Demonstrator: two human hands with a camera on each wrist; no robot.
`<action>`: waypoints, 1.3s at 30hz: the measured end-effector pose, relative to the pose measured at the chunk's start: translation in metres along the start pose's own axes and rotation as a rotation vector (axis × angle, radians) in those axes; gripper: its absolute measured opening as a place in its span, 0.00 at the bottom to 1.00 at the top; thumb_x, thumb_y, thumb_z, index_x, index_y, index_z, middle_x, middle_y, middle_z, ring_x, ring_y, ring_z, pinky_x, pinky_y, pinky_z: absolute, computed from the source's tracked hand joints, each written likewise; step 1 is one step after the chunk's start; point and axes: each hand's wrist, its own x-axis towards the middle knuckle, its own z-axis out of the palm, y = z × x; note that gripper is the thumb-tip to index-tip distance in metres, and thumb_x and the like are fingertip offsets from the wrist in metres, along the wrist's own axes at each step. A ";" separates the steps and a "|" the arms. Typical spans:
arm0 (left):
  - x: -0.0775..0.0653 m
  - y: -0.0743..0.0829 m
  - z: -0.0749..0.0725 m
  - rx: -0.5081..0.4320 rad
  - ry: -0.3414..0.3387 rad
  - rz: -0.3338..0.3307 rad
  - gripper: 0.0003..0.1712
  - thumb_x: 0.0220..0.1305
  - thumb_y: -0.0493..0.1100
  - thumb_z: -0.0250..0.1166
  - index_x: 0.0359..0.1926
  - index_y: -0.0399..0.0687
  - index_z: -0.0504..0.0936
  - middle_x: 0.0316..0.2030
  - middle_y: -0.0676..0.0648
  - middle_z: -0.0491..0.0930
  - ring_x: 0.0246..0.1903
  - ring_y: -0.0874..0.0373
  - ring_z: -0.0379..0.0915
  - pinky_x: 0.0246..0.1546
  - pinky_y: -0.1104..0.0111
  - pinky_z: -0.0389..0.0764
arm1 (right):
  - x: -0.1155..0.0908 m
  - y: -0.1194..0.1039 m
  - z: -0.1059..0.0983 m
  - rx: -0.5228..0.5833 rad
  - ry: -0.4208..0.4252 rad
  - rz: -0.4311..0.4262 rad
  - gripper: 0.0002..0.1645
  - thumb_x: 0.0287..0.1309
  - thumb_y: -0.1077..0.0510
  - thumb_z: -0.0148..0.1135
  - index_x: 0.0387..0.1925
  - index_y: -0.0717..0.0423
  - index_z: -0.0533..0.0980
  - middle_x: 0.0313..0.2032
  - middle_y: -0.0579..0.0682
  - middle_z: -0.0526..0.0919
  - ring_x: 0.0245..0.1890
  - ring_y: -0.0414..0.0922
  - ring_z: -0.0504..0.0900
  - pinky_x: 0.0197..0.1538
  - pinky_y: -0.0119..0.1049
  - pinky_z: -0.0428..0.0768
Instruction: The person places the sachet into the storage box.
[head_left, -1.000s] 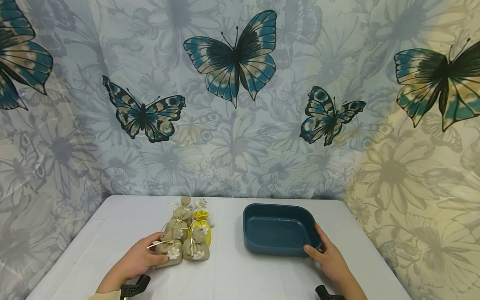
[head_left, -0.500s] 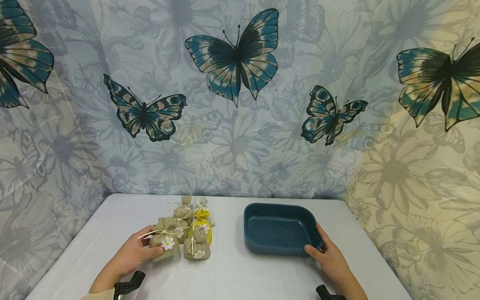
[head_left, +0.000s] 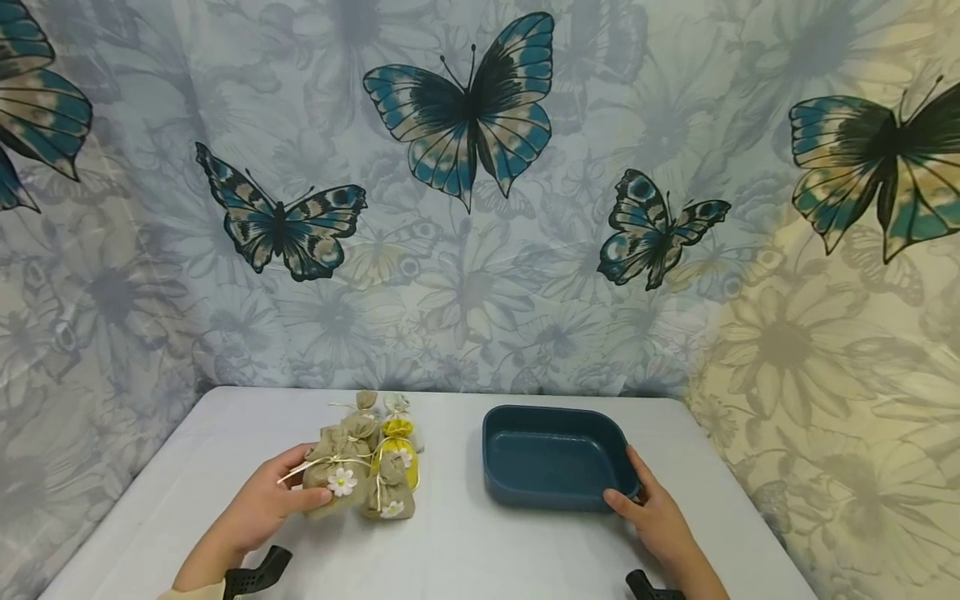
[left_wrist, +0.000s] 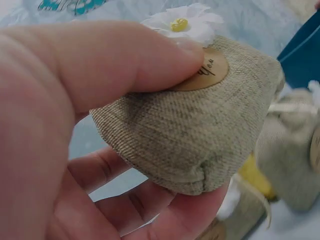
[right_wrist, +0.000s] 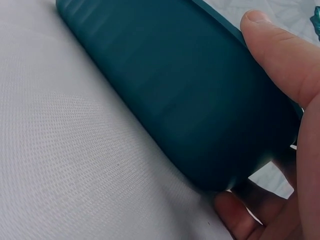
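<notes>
My left hand holds a beige linen drawstring pouch between the thumb on its front and the fingers beneath. A white daisy and a round brown label decorate the pouch, and the thumb covers part of the label. Another beige pouch stands just right of it in the head view, with a yellow pouch behind. At the right, my right hand grips the near right corner of a dark blue rectangular dish, thumb at the rim and fingers around the end wall. The dish is bare inside.
More pouches are behind, a beige one and a white one partly hidden. A white cloth covers the table. Butterfly-printed fabric hangs behind its back edge.
My left hand has lifted the front left pouch and drawn it slightly left, away from the others, then a little back toward them. The right hand and dish stay in place.
</notes>
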 end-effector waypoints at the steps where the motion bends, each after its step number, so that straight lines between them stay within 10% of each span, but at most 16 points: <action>1: 0.000 0.002 0.002 -0.001 0.001 -0.002 0.42 0.60 0.38 0.73 0.70 0.31 0.64 0.64 0.29 0.65 0.53 0.42 0.72 0.42 0.58 0.81 | 0.000 0.000 0.000 -0.005 0.001 -0.002 0.56 0.65 0.47 0.67 0.80 0.47 0.41 0.75 0.68 0.45 0.69 0.66 0.59 0.51 0.36 0.77; 22: 0.065 0.045 0.068 -0.141 -0.135 0.126 0.35 0.59 0.34 0.72 0.66 0.34 0.69 0.51 0.38 0.77 0.49 0.46 0.76 0.43 0.59 0.81 | 0.003 0.004 0.003 -0.019 0.023 -0.001 0.57 0.63 0.46 0.68 0.80 0.49 0.43 0.75 0.67 0.46 0.68 0.65 0.60 0.56 0.42 0.75; 39: 0.120 0.061 0.152 -0.194 -0.251 0.078 0.38 0.60 0.33 0.71 0.70 0.39 0.67 0.52 0.42 0.76 0.46 0.49 0.77 0.40 0.59 0.81 | 0.003 0.001 0.004 -0.001 0.020 0.028 0.57 0.62 0.45 0.69 0.80 0.48 0.44 0.75 0.67 0.46 0.68 0.67 0.59 0.58 0.49 0.74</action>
